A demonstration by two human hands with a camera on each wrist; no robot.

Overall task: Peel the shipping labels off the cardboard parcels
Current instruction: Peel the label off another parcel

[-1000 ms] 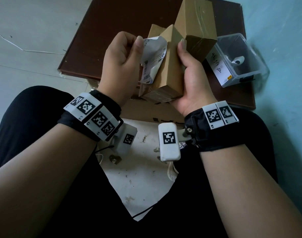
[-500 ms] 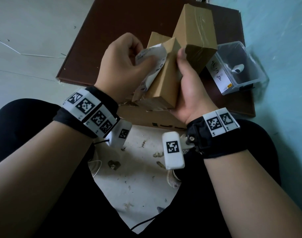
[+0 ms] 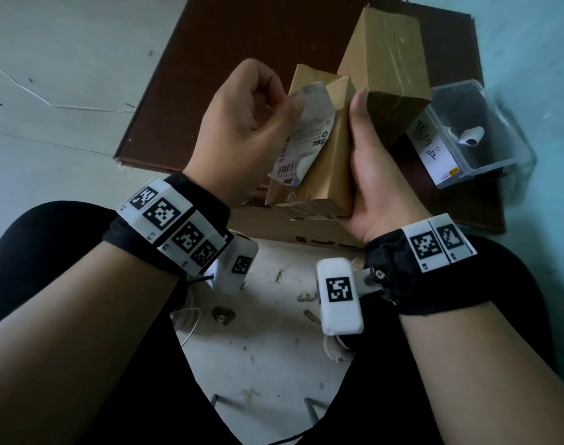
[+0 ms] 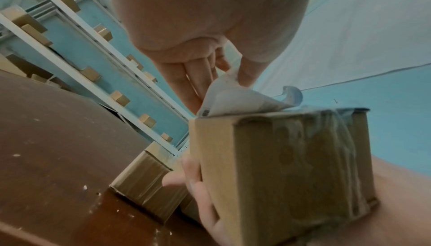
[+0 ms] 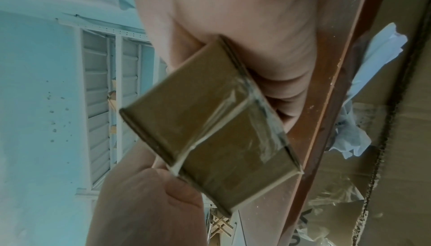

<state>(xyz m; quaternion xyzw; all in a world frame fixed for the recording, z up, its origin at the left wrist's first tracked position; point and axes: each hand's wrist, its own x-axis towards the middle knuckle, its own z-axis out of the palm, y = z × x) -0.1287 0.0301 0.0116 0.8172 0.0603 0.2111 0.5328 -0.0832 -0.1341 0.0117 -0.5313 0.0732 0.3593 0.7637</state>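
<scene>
While the left hand [image 3: 248, 123] pinches the shipping label's [image 3: 301, 136] lifted upper corner, the right hand [image 3: 367, 175] wraps around the small parcel [image 3: 328, 175], held above the brown board [image 3: 242, 36]. Thin and floppy, the label looks tear-prone; gripping nearer its stuck lower edge seems safest. Beyond the parcel stands a bigger box [image 3: 386, 59].

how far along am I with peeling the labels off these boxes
Midway on this one. Done: a curled peeled label lies in the clear bin. In hand: your right hand holds the small parcel while your left hand pinches its shipping label, lifted but attached. Left: whether the larger parcel has a label isn't visible.
</scene>
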